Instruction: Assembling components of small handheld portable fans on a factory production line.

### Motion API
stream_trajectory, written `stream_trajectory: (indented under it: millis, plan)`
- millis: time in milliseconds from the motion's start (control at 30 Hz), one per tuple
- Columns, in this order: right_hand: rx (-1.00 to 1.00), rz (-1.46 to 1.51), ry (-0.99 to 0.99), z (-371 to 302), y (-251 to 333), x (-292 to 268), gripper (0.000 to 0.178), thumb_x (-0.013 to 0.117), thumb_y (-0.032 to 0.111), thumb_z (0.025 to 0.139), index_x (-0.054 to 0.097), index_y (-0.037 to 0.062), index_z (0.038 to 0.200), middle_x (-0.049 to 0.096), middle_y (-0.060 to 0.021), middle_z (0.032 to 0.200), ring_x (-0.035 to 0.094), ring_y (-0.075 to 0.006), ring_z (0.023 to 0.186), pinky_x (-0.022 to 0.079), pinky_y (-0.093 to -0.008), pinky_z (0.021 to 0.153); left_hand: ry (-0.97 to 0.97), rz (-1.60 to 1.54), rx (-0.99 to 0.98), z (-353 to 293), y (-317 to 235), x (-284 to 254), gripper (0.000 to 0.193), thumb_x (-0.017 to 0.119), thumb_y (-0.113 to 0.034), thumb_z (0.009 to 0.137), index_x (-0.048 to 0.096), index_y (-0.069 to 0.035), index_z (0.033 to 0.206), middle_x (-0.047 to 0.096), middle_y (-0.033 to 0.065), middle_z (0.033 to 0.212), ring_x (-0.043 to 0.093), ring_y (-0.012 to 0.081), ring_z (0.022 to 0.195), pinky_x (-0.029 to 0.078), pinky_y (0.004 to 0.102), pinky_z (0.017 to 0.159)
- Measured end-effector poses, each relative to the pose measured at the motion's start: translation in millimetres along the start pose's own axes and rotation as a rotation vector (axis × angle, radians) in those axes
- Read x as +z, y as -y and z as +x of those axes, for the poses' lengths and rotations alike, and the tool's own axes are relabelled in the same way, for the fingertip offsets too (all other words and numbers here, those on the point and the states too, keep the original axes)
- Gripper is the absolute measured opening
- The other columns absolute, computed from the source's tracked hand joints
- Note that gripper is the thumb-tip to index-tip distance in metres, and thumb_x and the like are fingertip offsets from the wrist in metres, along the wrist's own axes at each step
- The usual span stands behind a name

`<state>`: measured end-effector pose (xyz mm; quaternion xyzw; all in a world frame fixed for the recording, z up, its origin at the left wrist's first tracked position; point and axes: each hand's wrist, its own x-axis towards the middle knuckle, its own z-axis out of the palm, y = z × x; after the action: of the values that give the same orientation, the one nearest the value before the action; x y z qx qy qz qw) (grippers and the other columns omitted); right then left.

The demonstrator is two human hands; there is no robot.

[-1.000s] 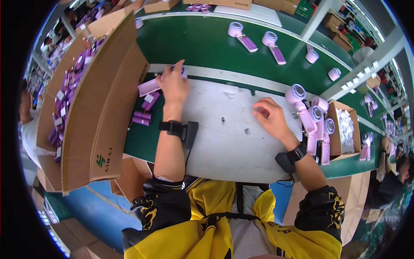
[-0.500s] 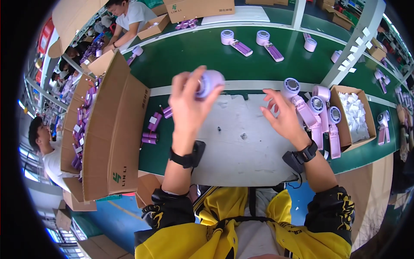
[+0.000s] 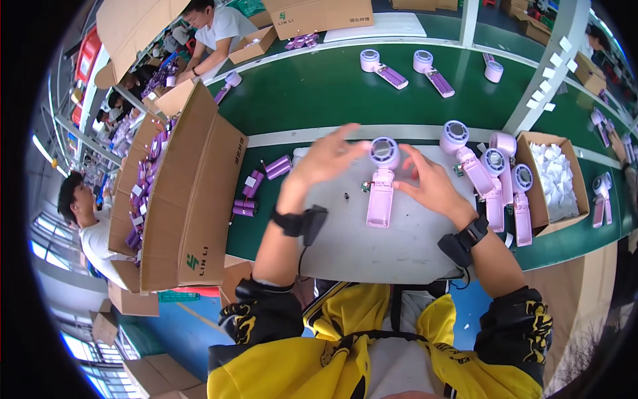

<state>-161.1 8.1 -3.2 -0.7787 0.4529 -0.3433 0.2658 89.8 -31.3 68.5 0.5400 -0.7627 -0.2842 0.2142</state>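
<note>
A lilac handheld fan (image 3: 381, 199) with a round head and an open, hollow handle lies on the grey work mat (image 3: 325, 253). A small green circuit board (image 3: 366, 187) sticks out beside its neck. My left hand (image 3: 332, 158) is left of the fan head, fingers stretched out and apart, the tips close to its rim. On the other side, my right hand (image 3: 430, 185) is open with curved fingers, its thumb by the top of the handle. Whether either hand touches the fan is hard to tell. Purple battery cells (image 3: 278, 167) lie left of the mat.
Several similar fans (image 3: 493, 193) lie at the right, beside a carton of white pieces (image 3: 555, 176). A tall carton (image 3: 189, 199) of purple battery packs stands at the left. More fans (image 3: 438, 80) rest on the green belt behind a pale rail. A co-worker (image 3: 222, 30) sits at the far left.
My left hand held the fan up over the mat; now the fan lies on the mat and that hand is open. My right hand is beside the fan. The view has shifted slightly.
</note>
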Motion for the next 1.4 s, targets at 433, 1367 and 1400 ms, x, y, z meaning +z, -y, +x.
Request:
stream_trajectory:
  millis: [433, 1367, 1400]
  plan:
    - [-0.018, 0.115, -0.066, 5.0, 7.4, -2.3, 0.064, 0.072, 0.021, 0.087, 0.040, 0.0086, 0.141, 0.062, -0.0101, 0.103, 0.061, -0.0193, 0.079, 0.051, -0.0344, 0.064, -0.191, 0.550, -0.252, -55.5, 110.2, -60.2, 0.054, 0.073, 0.004, 0.070, 0.062, -0.006, 0.122, 0.067, 0.0170, 0.113, 0.065, 0.0331, 0.103, 0.051, 0.0386, 0.092]
    - [0.055, 0.119, -0.100, -0.8, 24.8, 1.4, 0.033, 0.074, 0.006, 0.075, 0.058, 0.0043, 0.103, 0.055, -0.0072, 0.083, 0.056, -0.0182, 0.073, 0.048, -0.0325, 0.068, 0.301, -0.555, 0.104, -16.6, 7.2, 50.8, 0.040, 0.071, 0.003, 0.077, 0.056, -0.005, 0.113, 0.066, 0.0115, 0.089, 0.063, 0.0235, 0.080, 0.050, 0.0338, 0.075]
    - [0.078, 0.113, -0.096, -1.5, 25.6, -0.1, 0.034, 0.074, 0.005, 0.074, 0.057, 0.0046, 0.103, 0.055, -0.0074, 0.084, 0.056, -0.0185, 0.074, 0.048, -0.0324, 0.068, 0.305, -0.531, 0.144, -16.9, 6.3, 49.3, 0.038, 0.070, 0.005, 0.076, 0.058, -0.004, 0.111, 0.065, 0.0109, 0.088, 0.063, 0.0230, 0.080, 0.050, 0.0335, 0.074]
